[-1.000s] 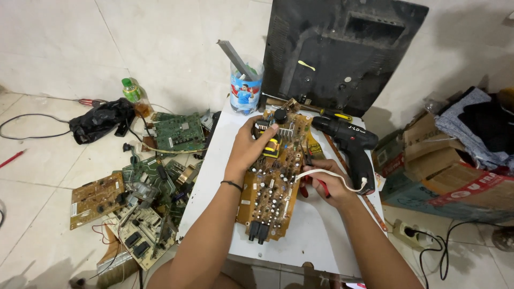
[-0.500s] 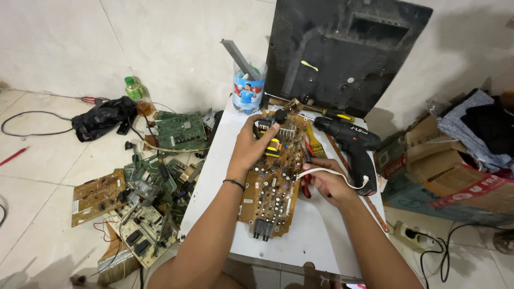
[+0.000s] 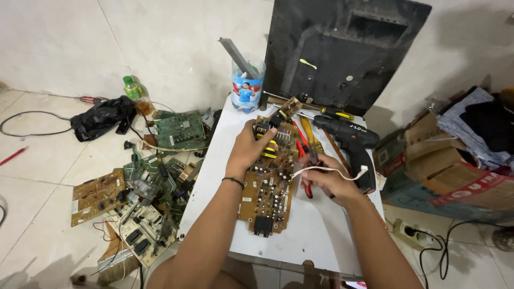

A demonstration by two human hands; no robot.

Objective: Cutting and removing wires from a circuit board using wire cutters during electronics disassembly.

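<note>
A brown circuit board (image 3: pixel 267 187) studded with components lies on the white table (image 3: pixel 321 235). My left hand (image 3: pixel 247 149) presses on the board's upper left part, fingers curled over its edge. My right hand (image 3: pixel 327 179) is at the board's right edge and holds red-handled pliers (image 3: pixel 307 155). A thin white wire (image 3: pixel 332 171) with a small plug at its end loops over that hand toward the right.
A black cordless drill (image 3: pixel 353 144) lies right of the pliers. A plastic cup (image 3: pixel 247 88) with tools and a dark TV back cover (image 3: pixel 342 48) stand at the table's far edge. Several circuit boards (image 3: pixel 144 198) litter the floor at left; cardboard boxes (image 3: pixel 433 160) sit at right.
The view has shifted slightly. My right hand has lifted the white wire a little farther to the right; my left hand stays on the board.
</note>
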